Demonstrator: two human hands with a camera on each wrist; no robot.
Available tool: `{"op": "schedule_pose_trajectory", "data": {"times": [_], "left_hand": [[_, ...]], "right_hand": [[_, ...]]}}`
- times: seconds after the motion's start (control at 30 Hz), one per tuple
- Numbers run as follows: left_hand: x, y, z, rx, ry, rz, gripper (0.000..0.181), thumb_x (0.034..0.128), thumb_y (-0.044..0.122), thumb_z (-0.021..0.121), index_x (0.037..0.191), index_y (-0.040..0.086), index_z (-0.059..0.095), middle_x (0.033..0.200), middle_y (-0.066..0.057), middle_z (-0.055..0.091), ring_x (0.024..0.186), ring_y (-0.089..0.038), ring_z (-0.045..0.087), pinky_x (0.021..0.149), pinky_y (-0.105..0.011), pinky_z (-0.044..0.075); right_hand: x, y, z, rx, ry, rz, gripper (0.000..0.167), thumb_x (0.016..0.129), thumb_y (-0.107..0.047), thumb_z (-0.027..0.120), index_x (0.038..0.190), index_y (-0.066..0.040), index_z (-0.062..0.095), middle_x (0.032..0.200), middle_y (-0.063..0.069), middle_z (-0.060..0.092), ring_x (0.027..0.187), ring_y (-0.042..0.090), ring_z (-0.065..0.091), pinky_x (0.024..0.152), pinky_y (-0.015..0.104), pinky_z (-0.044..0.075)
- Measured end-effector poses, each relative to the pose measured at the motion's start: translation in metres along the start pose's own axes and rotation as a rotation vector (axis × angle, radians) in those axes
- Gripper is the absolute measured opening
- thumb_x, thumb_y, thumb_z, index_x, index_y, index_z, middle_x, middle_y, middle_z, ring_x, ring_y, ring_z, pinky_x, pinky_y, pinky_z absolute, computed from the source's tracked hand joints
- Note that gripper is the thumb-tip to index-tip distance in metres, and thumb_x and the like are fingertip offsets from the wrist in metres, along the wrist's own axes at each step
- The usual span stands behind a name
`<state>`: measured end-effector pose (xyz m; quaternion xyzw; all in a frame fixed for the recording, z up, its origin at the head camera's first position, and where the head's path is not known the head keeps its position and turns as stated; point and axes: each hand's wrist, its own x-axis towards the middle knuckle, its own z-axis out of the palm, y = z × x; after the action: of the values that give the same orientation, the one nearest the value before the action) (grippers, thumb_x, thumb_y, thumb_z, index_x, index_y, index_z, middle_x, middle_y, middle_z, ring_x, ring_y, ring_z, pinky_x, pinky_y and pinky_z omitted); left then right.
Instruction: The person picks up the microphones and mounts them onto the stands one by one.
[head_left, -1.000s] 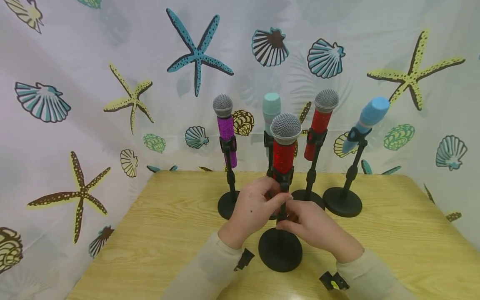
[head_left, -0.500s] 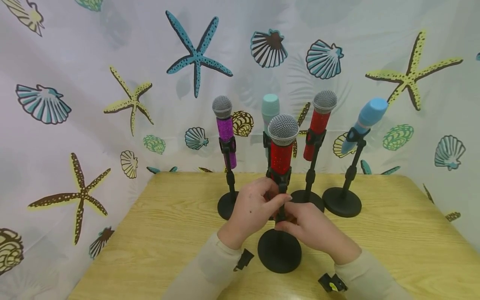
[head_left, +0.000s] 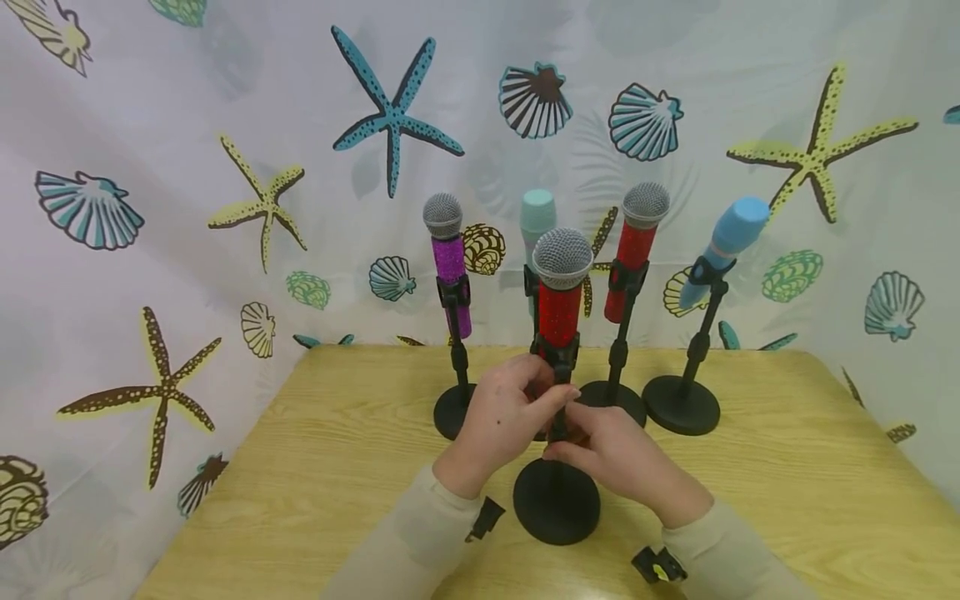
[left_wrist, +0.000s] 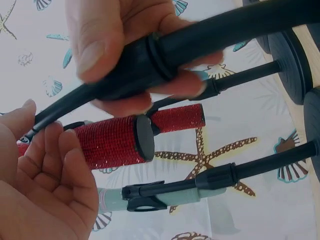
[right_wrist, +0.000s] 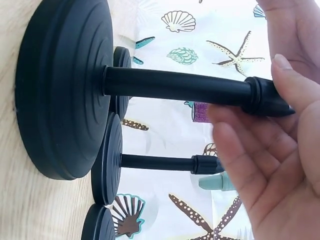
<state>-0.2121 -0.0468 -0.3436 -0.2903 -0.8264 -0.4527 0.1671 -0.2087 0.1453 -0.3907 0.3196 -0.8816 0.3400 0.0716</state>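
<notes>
A red glittery microphone (head_left: 559, 315) with a silver mesh head sits upright in the clip of a black microphone stand (head_left: 557, 502), closest to me on the table. My left hand (head_left: 504, 421) pinches the stand's thin upper pole just below the clip. Lower down, my right hand (head_left: 617, 457) grips the stand's collar. The left wrist view shows the right hand's thumb and fingers (left_wrist: 95, 55) wrapped about that collar (left_wrist: 132, 65). In the right wrist view, the round base (right_wrist: 65, 90) rests on the wooden surface and the right palm (right_wrist: 285, 165) faces the pole.
Behind stand a purple microphone (head_left: 451, 260), a mint one (head_left: 538, 213), another red one (head_left: 634, 248) and a tilted blue one (head_left: 738, 225), each on a black stand. The wooden table (head_left: 345, 450) meets a seashell-print curtain (head_left: 300, 100) at the back.
The head view has shifted slightly, so everything appears a little further left and lower. Both hands keep their hold on the stand, with barely any visible movement.
</notes>
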Motion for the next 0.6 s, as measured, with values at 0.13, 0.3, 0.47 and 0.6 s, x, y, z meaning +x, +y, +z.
{"op": "schedule_pose_trajectory", "data": {"times": [0.13,0.3,0.47,0.6], "left_hand": [[-0.001,-0.002,-0.005,0.013,-0.059,-0.011,0.021,0.0993,0.038,0.066,0.097,0.017,0.069,0.086,0.007,0.062,0.070,-0.007,0.057,0.060,-0.026,0.049],[-0.008,-0.010,-0.012,0.168,-0.218,-0.007,0.033,0.1033,0.046,0.056,0.108,0.019,0.074,0.099,0.010,0.066,0.082,-0.005,0.058,0.071,-0.025,0.050],[-0.028,-0.030,-0.010,0.412,-0.448,-0.049,0.043,0.1001,0.055,0.056,0.115,0.020,0.074,0.108,0.012,0.068,0.096,-0.006,0.063,0.078,-0.028,0.053],[-0.049,-0.042,0.001,0.582,-0.653,-0.033,0.052,0.0973,0.058,0.059,0.124,0.016,0.072,0.122,0.005,0.068,0.109,-0.011,0.065,0.085,-0.031,0.054]], "right_hand": [[-0.002,0.004,-0.006,-0.019,-0.091,0.029,0.027,0.092,-0.048,0.072,0.097,-0.023,0.062,0.084,-0.017,0.064,0.075,0.002,0.061,0.064,0.027,0.052],[-0.013,0.013,-0.015,-0.130,-0.203,0.097,0.035,0.092,-0.053,0.071,0.107,-0.022,0.069,0.103,-0.010,0.068,0.090,0.009,0.066,0.074,0.032,0.054],[-0.028,0.017,-0.014,-0.268,-0.368,0.079,0.050,0.090,-0.051,0.073,0.123,-0.015,0.071,0.124,-0.001,0.065,0.105,0.020,0.066,0.085,0.042,0.055],[-0.039,0.014,-0.006,-0.363,-0.444,-0.007,0.056,0.088,-0.047,0.076,0.130,-0.010,0.068,0.139,0.006,0.059,0.121,0.026,0.061,0.094,0.047,0.052]]}}
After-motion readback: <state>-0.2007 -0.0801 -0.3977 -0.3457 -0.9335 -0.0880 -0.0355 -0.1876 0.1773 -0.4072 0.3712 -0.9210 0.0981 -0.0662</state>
